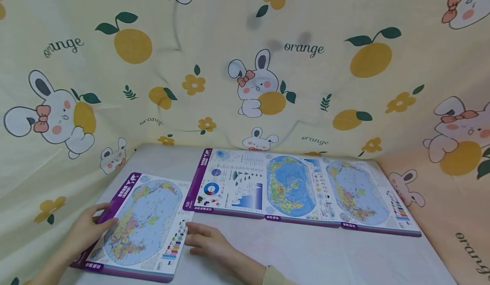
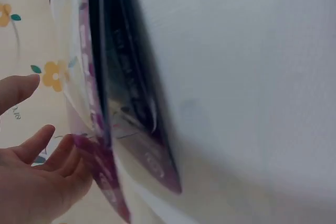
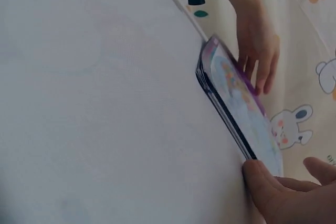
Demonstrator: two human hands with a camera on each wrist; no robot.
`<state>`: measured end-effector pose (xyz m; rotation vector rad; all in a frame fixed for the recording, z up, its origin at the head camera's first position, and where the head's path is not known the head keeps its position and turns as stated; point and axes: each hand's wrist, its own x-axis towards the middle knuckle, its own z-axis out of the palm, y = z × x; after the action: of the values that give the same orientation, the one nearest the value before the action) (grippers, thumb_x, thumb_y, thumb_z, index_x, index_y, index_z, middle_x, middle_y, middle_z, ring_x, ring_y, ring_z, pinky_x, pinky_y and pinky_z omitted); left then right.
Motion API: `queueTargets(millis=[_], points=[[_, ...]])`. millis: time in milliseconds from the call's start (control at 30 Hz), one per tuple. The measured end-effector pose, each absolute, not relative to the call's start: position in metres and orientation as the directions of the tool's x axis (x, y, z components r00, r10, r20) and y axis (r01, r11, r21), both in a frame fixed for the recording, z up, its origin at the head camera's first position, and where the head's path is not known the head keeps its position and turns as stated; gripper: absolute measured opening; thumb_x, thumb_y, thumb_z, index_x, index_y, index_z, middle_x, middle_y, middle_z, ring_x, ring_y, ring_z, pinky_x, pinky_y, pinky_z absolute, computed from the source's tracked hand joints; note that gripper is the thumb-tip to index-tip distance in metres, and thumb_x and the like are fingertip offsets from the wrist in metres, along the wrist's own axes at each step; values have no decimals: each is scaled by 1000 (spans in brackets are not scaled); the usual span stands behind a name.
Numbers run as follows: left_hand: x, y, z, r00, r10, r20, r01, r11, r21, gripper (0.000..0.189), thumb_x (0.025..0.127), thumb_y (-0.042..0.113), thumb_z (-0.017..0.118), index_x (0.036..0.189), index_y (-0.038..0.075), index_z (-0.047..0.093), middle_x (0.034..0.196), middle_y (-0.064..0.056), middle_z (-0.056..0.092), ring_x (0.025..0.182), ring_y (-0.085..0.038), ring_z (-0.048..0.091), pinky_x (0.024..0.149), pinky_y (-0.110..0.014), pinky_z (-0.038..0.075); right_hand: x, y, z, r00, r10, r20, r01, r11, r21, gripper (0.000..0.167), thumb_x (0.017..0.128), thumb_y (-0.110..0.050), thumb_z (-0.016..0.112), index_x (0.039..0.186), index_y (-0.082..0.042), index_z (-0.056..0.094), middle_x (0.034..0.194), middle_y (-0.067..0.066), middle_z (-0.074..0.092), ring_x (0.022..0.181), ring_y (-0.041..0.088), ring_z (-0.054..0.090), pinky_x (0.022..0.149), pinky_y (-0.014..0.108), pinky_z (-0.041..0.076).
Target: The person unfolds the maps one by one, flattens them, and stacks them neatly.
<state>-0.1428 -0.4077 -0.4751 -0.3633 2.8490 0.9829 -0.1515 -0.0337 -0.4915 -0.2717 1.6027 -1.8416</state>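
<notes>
A world map board (image 1: 147, 221) with a purple border lies on the table at the left, with purple and blue edges of layers showing below it. At its left border is my left hand (image 1: 86, 229), thumb and fingers extended along the purple strip. The left wrist view has two purple corners (image 2: 107, 182) with a gap between them, beside my left fingers. My right hand (image 1: 210, 240) is at the opposite edge, its fingers loosely straight. In the right wrist view, the right fingertips (image 3: 254, 169) meet the side of the layered map board (image 3: 241, 98).
Farther back and to the right, a row of purple-edged map panels lies side by side: a chart panel (image 1: 229, 183), a blue relief map (image 1: 292, 187) and a political world map (image 1: 360, 193). A rabbit-and-orange printed curtain (image 1: 214, 34) hangs around the white table (image 1: 306, 255).
</notes>
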Motion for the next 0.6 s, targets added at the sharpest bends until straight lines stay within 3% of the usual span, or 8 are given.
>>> queueTargets(millis=[233, 367, 533, 600], points=[[-134, -414, -461, -978, -196, -69, -198, 782, 591, 67, 102, 25, 66, 148, -15, 38, 144, -47, 39, 119, -62, 55, 89, -62, 56, -149, -35, -498, -780, -551, -297, 488, -238, -840, 52, 99, -11, 64, 148, 2, 52, 134, 14, 65, 110, 26, 71, 99, 39, 58], [-131, -416, -448, -979, -182, -88, -197, 763, 615, 59, 103, 15, 62, 149, -14, 38, 146, -45, 39, 122, -61, 53, 90, -60, 54, -148, -38, -502, -823, -496, -277, 473, -328, -817, 55, 96, 0, 66, 148, 5, 49, 135, 17, 63, 102, 24, 72, 95, 38, 60], [-125, -418, -435, -984, -161, -78, -173, 741, 649, 60, 104, 14, 63, 150, -14, 39, 146, -42, 46, 120, -54, 61, 79, -19, 53, -148, -40, -505, -864, -435, -254, 418, -337, -844, 58, 93, 8, 66, 148, 5, 47, 134, 17, 62, 99, 21, 71, 93, 37, 61], [-121, -419, -431, -986, -151, -76, -163, 727, 667, 64, 104, 20, 65, 151, -14, 38, 146, -41, 47, 117, -50, 64, 72, -11, 47, -149, -40, -506, -871, -417, -259, 408, -322, -854, 59, 92, 8, 66, 148, 4, 48, 131, 15, 63, 100, 20, 70, 93, 36, 61]])
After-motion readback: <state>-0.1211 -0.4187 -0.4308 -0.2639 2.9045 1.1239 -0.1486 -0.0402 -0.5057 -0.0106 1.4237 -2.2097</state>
